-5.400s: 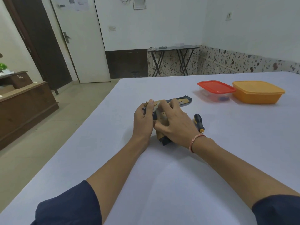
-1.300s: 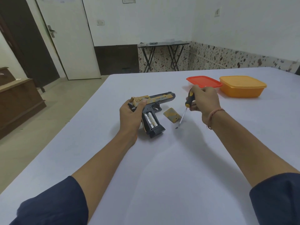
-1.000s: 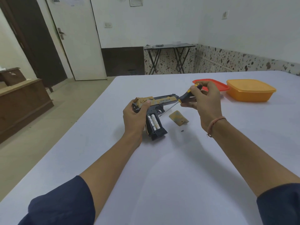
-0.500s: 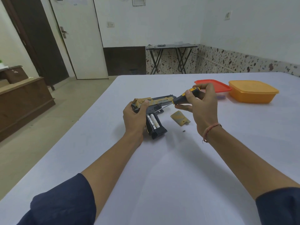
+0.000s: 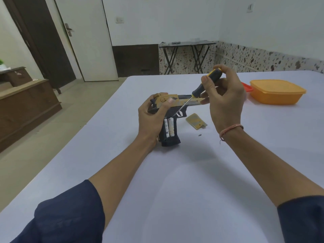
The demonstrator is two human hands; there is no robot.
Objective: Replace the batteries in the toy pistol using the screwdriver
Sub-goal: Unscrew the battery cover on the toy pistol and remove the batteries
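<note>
On the white table, the left hand curls its fingers round the rear of the toy pistol, with the thumb pressed on the tan slide. Two batteries show in the open grip, which points toward the person. A small screw and the loose cover lie just beside it. Beyond, the right hand pinches the screwdriver by its handle, thumb and fingertips closed on it, with the tip angled down near the batteries' far end. An orange container sits farther off.

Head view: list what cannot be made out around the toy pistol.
In the head view:
Red lid: mostly behind the right hand.
Screwdriver: tip too thin to tell if it touches the batteries.
Pistol: rear covered by the left hand.
Screw: too small for detail.
</note>
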